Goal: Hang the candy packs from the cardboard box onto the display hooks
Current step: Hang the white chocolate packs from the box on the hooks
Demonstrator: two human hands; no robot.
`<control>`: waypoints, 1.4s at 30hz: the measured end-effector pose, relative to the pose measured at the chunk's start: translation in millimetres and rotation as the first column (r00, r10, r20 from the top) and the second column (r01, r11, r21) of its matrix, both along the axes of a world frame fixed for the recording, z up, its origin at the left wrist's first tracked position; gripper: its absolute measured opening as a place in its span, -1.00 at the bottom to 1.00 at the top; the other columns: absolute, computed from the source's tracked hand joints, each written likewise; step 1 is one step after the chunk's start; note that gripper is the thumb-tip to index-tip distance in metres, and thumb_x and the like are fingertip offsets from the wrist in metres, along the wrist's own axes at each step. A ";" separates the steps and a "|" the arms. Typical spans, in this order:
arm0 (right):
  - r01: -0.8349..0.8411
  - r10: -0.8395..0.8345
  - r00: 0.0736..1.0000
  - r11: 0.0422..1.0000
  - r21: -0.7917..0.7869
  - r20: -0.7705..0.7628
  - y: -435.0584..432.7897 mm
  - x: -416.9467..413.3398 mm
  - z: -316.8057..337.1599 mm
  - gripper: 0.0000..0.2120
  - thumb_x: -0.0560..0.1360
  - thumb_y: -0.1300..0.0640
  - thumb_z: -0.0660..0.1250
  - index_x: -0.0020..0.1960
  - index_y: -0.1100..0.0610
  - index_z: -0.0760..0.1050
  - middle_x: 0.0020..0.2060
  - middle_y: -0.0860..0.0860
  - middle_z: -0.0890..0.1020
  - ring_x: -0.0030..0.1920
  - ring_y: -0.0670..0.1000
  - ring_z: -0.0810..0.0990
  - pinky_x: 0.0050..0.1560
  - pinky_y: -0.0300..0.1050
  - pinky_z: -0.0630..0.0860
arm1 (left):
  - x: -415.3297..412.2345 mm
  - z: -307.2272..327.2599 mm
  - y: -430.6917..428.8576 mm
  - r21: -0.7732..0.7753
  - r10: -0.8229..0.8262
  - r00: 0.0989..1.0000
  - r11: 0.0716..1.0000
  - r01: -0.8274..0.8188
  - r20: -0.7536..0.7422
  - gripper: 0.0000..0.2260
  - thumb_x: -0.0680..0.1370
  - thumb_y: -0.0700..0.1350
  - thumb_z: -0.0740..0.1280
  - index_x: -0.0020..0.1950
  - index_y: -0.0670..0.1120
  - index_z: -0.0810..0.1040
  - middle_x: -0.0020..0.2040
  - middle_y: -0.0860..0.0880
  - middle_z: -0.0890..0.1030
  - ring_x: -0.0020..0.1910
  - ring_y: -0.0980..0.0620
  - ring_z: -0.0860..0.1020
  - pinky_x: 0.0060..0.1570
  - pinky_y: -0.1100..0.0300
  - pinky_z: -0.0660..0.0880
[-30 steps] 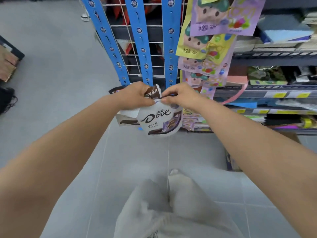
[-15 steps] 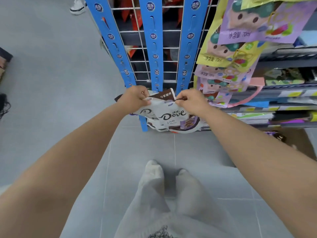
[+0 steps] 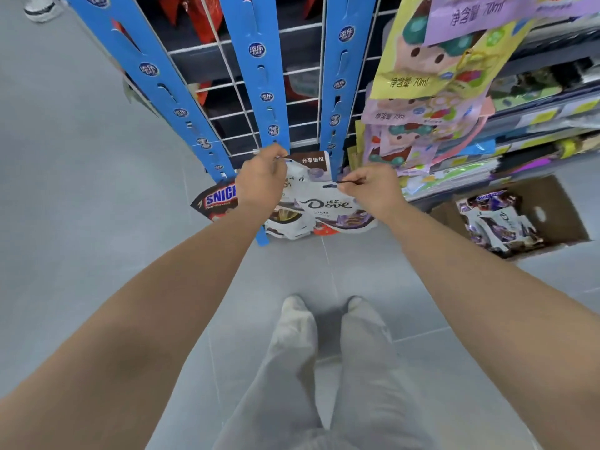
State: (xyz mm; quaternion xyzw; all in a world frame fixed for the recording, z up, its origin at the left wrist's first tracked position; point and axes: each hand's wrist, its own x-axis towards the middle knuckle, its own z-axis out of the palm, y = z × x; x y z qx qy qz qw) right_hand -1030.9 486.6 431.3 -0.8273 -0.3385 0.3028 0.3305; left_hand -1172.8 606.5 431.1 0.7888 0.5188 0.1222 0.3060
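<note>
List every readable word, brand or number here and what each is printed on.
"Dove": white candy pack, pinched by the right hand.
"SNIC", cut off by the left hand: dark pack.
"分享愉悦": brown header of a pack behind.
"净含量 70ml": yellow pouch and purple pouch.
Too blurred: round logos on the blue strips, packs in the cardboard box, shelf labels.

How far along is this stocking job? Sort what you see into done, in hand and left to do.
Done: a Snickers pack and a white pack seem to hang low on the blue strips. In hand: left hand and right hand pinch the top of a Dove pack. Left: more packs lie in the cardboard box; upper slots are bare.
</note>
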 end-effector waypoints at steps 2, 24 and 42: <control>-0.015 0.015 1.000 1.000 -0.001 -0.008 -5.1 1.3 -4.1 -0.86 0.41 0.27 0.43 -0.05 0.29 0.65 -0.15 0.17 0.69 -0.32 -0.23 0.52 -0.19 -0.34 0.43 | 5.7 -10.4 3.7 -0.017 0.051 0.999 0.999 -0.051 0.014 -0.77 0.59 -0.16 0.16 0.20 -0.05 0.48 -0.21 -0.09 0.55 -0.25 -0.05 0.47 -0.22 0.16 0.40; -0.173 0.173 0.985 0.985 0.005 0.000 32.7 23.7 -11.8 -0.87 0.46 0.23 0.39 -0.03 0.24 0.64 -0.12 0.13 0.68 -0.16 -0.06 0.55 -0.01 -0.17 0.52 | 36.8 -34.5 41.0 -0.363 0.527 0.845 0.807 -0.465 0.090 -0.84 0.42 0.08 0.36 -0.28 0.03 0.52 -0.27 0.11 0.59 -0.20 0.05 0.57 0.01 0.05 0.53; -0.195 0.195 0.981 0.980 -0.033 -0.003 32.1 17.8 -15.8 -0.87 0.45 0.20 0.40 -0.04 0.21 0.65 -0.13 0.10 0.68 -0.13 -0.02 0.58 0.06 0.00 0.56 | 37.2 -2.5 54.2 -0.785 0.578 0.816 0.498 -0.368 -0.016 -0.80 0.49 -0.08 0.39 0.06 -0.12 0.53 -0.13 -0.07 0.63 -0.22 0.02 0.61 -0.28 0.17 0.57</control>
